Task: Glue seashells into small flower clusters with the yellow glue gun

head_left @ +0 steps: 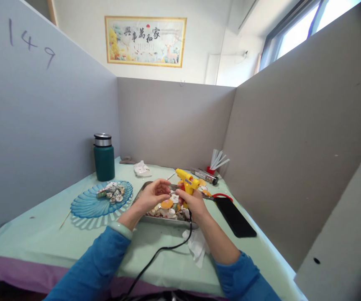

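While the right hand (194, 203) clamps its fingers round a yellow glue gun (188, 182) — above a metal tray (164, 221) of mixed small pieces — left hand (154, 195) just beside, fingers curled, any grip unclear, black cord (161, 249) trailing nearward, blue plate (84, 205) at left.

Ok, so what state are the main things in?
Glue gun, held in the right hand
Left hand, curled over the tray; grip unclear
Tray, holding assorted pieces
Plate, bearing a cluster
Flask, upright, lid on
Phone, flat, dark
Sticks, standing in red cup
Clear tube, on its side
Front tissue, crumpled
Cord, loosely curved
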The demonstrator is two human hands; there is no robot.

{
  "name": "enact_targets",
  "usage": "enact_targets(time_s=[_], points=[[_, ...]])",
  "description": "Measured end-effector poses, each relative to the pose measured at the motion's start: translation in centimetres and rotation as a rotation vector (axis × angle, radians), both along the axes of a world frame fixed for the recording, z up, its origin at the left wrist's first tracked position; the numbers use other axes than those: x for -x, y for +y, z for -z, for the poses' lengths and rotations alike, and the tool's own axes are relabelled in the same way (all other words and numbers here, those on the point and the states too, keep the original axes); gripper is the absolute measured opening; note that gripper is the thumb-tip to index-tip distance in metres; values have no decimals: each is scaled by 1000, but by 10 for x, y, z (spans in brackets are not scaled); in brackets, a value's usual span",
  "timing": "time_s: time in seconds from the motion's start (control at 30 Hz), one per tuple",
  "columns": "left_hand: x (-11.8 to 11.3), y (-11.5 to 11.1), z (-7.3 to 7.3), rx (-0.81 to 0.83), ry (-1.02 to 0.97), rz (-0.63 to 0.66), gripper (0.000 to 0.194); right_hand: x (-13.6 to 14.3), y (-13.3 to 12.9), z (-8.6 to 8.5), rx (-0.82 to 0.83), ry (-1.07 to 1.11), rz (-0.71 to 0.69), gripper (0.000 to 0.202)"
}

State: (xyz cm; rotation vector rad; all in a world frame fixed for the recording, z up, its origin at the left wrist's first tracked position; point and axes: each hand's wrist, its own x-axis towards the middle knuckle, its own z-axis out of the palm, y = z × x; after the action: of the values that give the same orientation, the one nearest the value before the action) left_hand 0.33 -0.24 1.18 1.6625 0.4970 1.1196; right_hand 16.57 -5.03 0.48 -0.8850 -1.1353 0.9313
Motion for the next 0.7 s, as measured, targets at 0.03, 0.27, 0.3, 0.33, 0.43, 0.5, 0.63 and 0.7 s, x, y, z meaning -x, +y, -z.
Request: enact_targets(time_s=[0.03,0.27,0.3,0.33,0.43,0.5,0.63,0.7], points=[[-1,-1,0,-32,-4,-16,41,0,-1,-1,4,16,-5,33],[-3,-1,3,-240,41,-128,38,1,0,1,21,39,-9,35],[-2,-2,3,-266,50,-139,39,1,0,2,22,44,-10,35],[-2,-2,3,-290,56,-148,40,1,1,2,22,47,-13,34],[-2,-4,3,-331,59,-173,40,3,1,2,39,46,-22,33],[-3,-4,4,-321,49,-184,40,4,-1,1,51,46,-32,34],[-5,-2,5,-179,-32,-131,45,7,-5,-1,54,25,-29,34],[-6,-2,4,-90,-81,-87,46,7,-4,0,46,-15,-24,35]])
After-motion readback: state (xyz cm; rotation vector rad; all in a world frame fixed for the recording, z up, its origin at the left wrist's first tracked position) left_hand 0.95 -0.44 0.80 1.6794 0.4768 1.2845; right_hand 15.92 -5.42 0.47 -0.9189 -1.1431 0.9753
